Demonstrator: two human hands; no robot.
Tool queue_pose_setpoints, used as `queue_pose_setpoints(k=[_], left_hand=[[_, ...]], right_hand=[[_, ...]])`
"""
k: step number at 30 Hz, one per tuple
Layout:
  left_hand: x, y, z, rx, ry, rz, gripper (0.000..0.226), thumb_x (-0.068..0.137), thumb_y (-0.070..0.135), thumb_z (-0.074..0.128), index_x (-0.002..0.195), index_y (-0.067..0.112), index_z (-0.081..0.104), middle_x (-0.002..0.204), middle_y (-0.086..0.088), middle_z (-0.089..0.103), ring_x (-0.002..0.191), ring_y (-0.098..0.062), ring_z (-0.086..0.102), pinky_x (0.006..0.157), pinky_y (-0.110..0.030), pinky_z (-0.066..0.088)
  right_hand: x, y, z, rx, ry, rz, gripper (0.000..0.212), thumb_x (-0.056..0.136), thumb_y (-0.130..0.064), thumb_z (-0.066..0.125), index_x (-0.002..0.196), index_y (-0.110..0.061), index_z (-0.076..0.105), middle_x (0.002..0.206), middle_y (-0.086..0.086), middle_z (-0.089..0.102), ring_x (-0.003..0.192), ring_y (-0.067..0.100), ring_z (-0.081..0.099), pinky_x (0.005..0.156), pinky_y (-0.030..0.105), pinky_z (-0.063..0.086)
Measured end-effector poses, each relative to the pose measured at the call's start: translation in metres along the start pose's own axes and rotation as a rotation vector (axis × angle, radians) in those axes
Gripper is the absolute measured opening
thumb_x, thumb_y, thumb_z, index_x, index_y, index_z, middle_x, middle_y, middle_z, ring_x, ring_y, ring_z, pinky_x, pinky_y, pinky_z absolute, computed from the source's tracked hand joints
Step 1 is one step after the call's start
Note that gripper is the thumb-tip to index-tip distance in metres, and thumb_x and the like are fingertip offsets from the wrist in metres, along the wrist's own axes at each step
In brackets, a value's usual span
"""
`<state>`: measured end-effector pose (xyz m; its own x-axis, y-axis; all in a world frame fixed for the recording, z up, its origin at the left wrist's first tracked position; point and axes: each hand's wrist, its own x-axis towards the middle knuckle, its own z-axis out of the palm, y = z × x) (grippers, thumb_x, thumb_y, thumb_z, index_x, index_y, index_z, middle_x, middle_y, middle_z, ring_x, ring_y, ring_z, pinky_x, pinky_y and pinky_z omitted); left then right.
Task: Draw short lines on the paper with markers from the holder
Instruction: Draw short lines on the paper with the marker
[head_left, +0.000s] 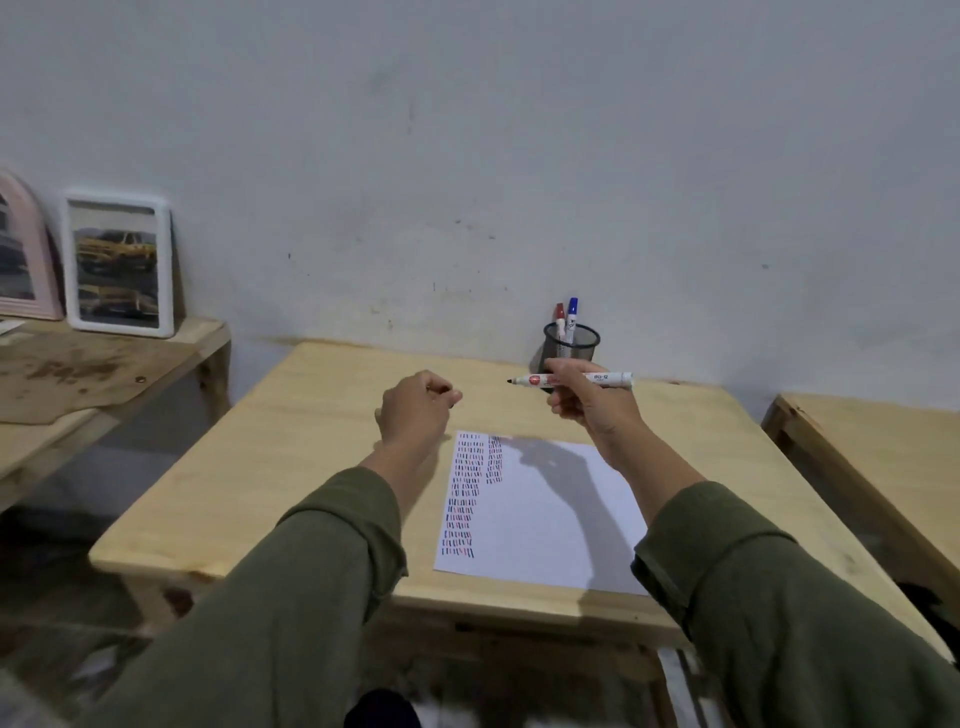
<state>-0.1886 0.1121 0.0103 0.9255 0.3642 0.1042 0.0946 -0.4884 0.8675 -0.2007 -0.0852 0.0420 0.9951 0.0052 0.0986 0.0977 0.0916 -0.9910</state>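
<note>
A white sheet of paper (550, 514) lies on the wooden table (311, 467), with columns of short red, blue and black lines down its left side. My right hand (587, 402) holds an uncapped black-tipped marker (608, 379) level above the paper, tip pointing left. My left hand (415, 410) hovers to the left with fingers closed around a small dark thing, probably the marker's cap. A black mesh holder (571, 345) stands at the table's far edge, just behind my right hand, with a red marker (559, 314) and a blue marker (572, 309) upright in it.
A white picture frame (119, 265) and a pink arched frame (21, 260) lean on the wall on a lower wooden shelf (93, 374) at left. Another wooden table (872, 457) stands at right. The wall rises directly behind the holder.
</note>
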Motion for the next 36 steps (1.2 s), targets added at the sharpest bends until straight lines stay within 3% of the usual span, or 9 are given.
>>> queue_pose_setpoints(k=[1,2,4,6,12,16,21,25,36], left_hand=[[-0.005,-0.011,0.003,0.022,-0.011,-0.007,0.003,0.084,0.029,0.067,0.086,0.027,0.068,0.091,0.005,0.070,0.099,-0.016,0.059,0.063,-0.006,0.043],[-0.008,-0.020,0.007,0.054,-0.009,-0.004,0.001,0.083,0.031,0.067,0.082,0.031,0.066,0.090,0.007,0.069,0.100,-0.016,0.059,0.062,-0.005,0.040],[-0.011,-0.036,0.012,0.152,-0.013,0.029,0.005,0.082,0.037,0.065,0.078,0.034,0.063,0.091,0.010,0.071,0.101,-0.019,0.060,0.075,-0.023,0.038],[-0.013,-0.046,0.014,0.231,-0.035,0.054,0.008,0.083,0.038,0.063,0.086,0.031,0.067,0.097,0.008,0.073,0.102,-0.019,0.061,0.083,-0.031,0.033],[-0.022,-0.064,0.016,0.285,-0.071,0.109,0.023,0.084,0.038,0.063,0.103,0.026,0.067,0.106,0.004,0.072,0.107,-0.021,0.061,0.092,-0.033,0.034],[-0.023,-0.070,0.016,0.270,-0.131,0.143,0.045,0.081,0.044,0.065,0.121,0.026,0.058,0.121,0.005,0.067,0.121,-0.017,0.055,0.099,-0.035,0.030],[-0.028,-0.078,0.009,0.368,-0.239,0.205,0.075,0.074,0.054,0.067,0.136,0.020,0.042,0.138,0.001,0.053,0.133,-0.020,0.042,0.106,-0.037,0.028],[-0.027,-0.084,0.008,0.407,-0.257,0.236,0.077,0.069,0.062,0.066,0.130,0.018,0.047,0.134,0.000,0.055,0.130,-0.021,0.043,0.107,-0.038,0.029],[-0.031,-0.081,0.005,0.408,-0.256,0.229,0.093,0.070,0.061,0.067,0.144,0.016,0.034,0.139,-0.002,0.051,0.134,-0.021,0.039,0.110,-0.037,0.027]], right_hand=[[-0.002,0.008,0.001,-0.005,-0.001,0.021,0.009,0.087,-0.016,0.064,0.094,-0.011,0.068,0.062,0.004,0.064,0.053,0.014,0.056,0.056,0.022,0.047],[-0.004,0.015,0.003,-0.013,-0.003,0.040,0.010,0.087,-0.012,0.063,0.097,-0.013,0.068,0.063,0.005,0.064,0.054,0.014,0.057,0.056,0.022,0.047],[-0.009,0.027,0.004,-0.050,-0.007,0.077,0.012,0.086,-0.008,0.063,0.095,-0.014,0.070,0.066,0.006,0.063,0.057,0.014,0.056,0.058,0.022,0.044],[-0.015,0.038,0.005,-0.099,-0.018,0.105,0.012,0.083,-0.008,0.066,0.087,-0.016,0.073,0.066,0.004,0.062,0.060,0.013,0.054,0.060,0.022,0.041],[-0.028,0.062,0.010,-0.058,-0.059,0.146,0.018,0.082,0.002,0.064,0.077,-0.015,0.070,0.053,-0.005,0.055,0.055,0.012,0.039,0.055,0.022,0.032],[-0.036,0.067,0.013,-0.055,-0.061,0.167,0.016,0.084,0.001,0.062,0.081,-0.013,0.069,0.060,0.002,0.046,0.054,0.012,0.035,0.055,0.022,0.028],[-0.045,0.071,0.012,-0.083,-0.075,0.189,0.014,0.085,-0.005,0.063,0.088,-0.014,0.074,0.065,0.003,0.059,0.057,0.011,0.049,0.054,0.019,0.038],[-0.051,0.075,0.014,-0.124,-0.027,0.205,0.012,0.086,-0.008,0.063,0.088,-0.013,0.073,0.069,0.003,0.063,0.060,0.011,0.052,0.050,0.014,0.041],[-0.063,0.074,0.020,-0.126,0.068,0.201,0.011,0.087,-0.011,0.061,0.090,-0.010,0.071,0.078,0.004,0.063,0.069,0.011,0.054,0.049,0.010,0.044]])
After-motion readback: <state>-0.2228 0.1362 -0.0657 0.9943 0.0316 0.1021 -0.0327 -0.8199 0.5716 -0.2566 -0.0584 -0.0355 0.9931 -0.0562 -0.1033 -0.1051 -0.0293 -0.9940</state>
